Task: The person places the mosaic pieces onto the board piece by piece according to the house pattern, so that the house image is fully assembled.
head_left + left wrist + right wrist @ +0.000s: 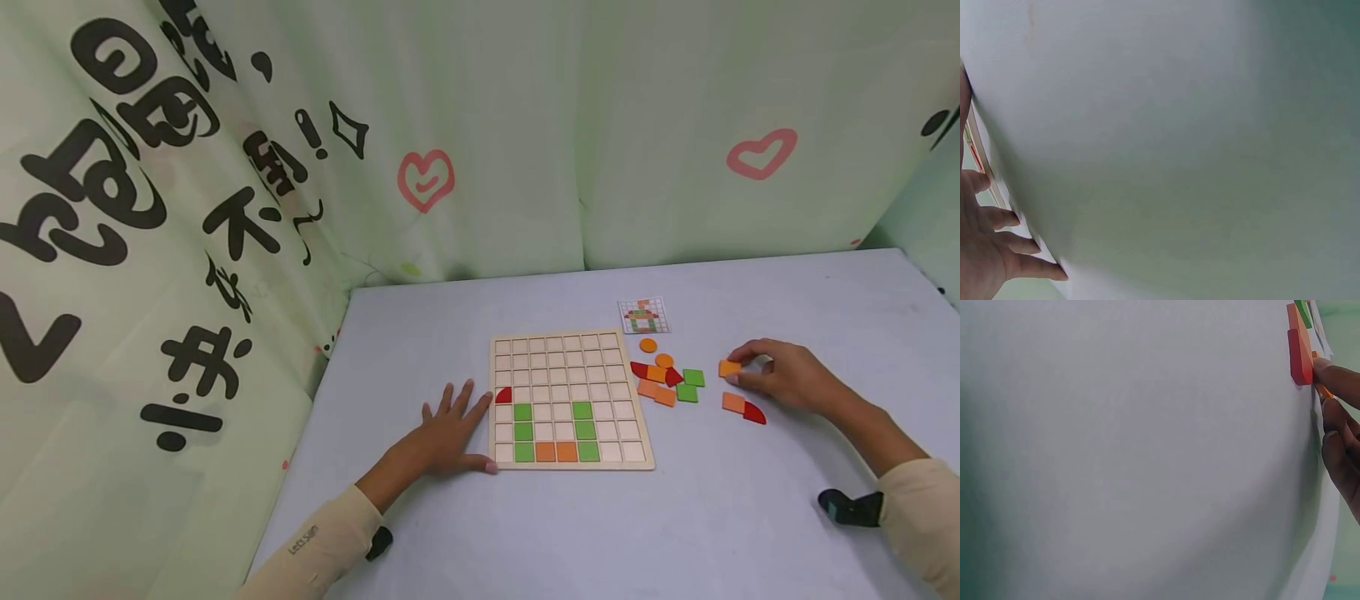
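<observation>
The right hand (787,375) pinches an orange square tile (727,368) between thumb and fingers, to the right of the loose pieces; the right wrist view shows this hand (1342,415) at its right edge. With fingers spread, the left hand (447,433) rests on the table, index fingertip and thumb at the left edge of the wooden grid board (648,450). On the board stand two columns of green squares (522,431), two orange squares (556,452) between their lower ends, and a red curved piece (504,395) at the left. In the left wrist view the left hand (991,250) is partly cut off.
Right of the board lie orange circles (648,345), green squares (687,392), red and orange pieces. Nearer the right hand, an orange square (733,402) touches a red curved piece (754,413). A pattern card (643,316) lies behind the board's right corner. A curtain (510,125) hangs behind the table.
</observation>
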Available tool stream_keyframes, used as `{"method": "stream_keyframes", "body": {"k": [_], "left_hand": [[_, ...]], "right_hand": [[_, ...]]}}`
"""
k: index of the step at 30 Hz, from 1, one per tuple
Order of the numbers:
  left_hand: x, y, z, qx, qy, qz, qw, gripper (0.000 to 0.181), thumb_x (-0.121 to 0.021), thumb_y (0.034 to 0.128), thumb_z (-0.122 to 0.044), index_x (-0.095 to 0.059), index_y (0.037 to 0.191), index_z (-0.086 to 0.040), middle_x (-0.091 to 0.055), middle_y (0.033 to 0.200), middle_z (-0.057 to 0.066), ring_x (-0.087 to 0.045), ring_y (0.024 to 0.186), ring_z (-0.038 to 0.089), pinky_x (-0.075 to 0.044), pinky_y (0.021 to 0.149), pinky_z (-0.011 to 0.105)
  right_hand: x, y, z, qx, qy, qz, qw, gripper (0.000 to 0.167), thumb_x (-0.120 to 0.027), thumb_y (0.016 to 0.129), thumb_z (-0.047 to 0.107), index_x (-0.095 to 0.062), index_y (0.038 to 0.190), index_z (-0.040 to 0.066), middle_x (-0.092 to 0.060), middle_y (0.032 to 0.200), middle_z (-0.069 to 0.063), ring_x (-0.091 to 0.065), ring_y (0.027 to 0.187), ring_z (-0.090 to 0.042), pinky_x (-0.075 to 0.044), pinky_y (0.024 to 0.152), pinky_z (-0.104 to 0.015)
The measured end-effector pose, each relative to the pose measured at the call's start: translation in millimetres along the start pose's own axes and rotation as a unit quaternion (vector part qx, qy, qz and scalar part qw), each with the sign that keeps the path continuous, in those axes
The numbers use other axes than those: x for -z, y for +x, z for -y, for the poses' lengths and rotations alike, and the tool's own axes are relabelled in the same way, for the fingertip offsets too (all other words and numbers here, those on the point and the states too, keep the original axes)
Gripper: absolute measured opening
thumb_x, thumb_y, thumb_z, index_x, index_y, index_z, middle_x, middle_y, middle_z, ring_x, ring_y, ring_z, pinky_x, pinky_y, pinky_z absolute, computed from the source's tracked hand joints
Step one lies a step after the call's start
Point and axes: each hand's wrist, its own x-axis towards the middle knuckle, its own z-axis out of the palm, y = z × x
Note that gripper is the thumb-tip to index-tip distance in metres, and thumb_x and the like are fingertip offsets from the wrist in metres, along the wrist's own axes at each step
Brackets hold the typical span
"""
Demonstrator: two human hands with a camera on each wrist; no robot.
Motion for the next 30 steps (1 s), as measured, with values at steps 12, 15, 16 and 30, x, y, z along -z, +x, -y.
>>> {"method": "stream_keyframes", "body": {"k": [12,15,16,30], "left_hand": [[-0.9,-1.1,0.1,-0.001,-0.001,-0.004,1.0000,0.111,-0.065,0.0773,-0.077,-0.015,0.163,-0.026,-0.006,0.170,0.013,-0.004,0.154,0.045,-0.021,0.112,0.074],[-0.7,-1.4,-0.1,-0.001,-0.003,-0.005,1.0000,0.112,-0.065,0.0770,-0.077,-0.015,0.163,-0.026,-0.006,0.170,0.012,-0.005,0.155,0.045,-0.021,0.112,0.074],[-0.6,-1.3,-0.1,-0.001,-0.002,-0.004,1.0000,0.112,-0.065,0.0769,-0.077,-0.014,0.163,-0.026,-0.006,0.170,0.012,-0.004,0.155,0.045,-0.021,0.112,0.074],[0.4,-1.8,0.2,-0.006,0.000,-0.005,1.0000,0.112,-0.065,0.0770,-0.077,-0.015,0.163,-0.025,-0.006,0.170,0.013,-0.005,0.154,0.046,-0.021,0.111,0.075]], "right_hand": [[1.0,-3.2,4.3,-0.008,0.034,0.021,0.9992,0.038,-0.068,0.093,0.011,-0.060,0.128,-0.002,-0.061,0.098,-0.012,-0.054,0.062,-0.015,-0.046,0.056,-0.024],[0.6,-4.2,4.3,-0.009,0.037,0.028,0.9989,0.040,-0.067,0.095,0.013,-0.059,0.131,-0.001,-0.062,0.096,-0.011,-0.055,0.063,-0.015,-0.047,0.057,-0.025],[0.3,-4.6,4.4,-0.011,0.039,0.031,0.9987,0.040,-0.066,0.095,0.014,-0.059,0.132,-0.001,-0.062,0.097,-0.011,-0.055,0.064,-0.015,-0.047,0.057,-0.025],[-4.3,-4.3,22.7,0.000,0.078,0.030,0.9965,0.042,-0.070,0.095,0.021,-0.060,0.130,0.000,-0.062,0.096,-0.012,-0.057,0.063,-0.016,-0.050,0.058,-0.026]]}}
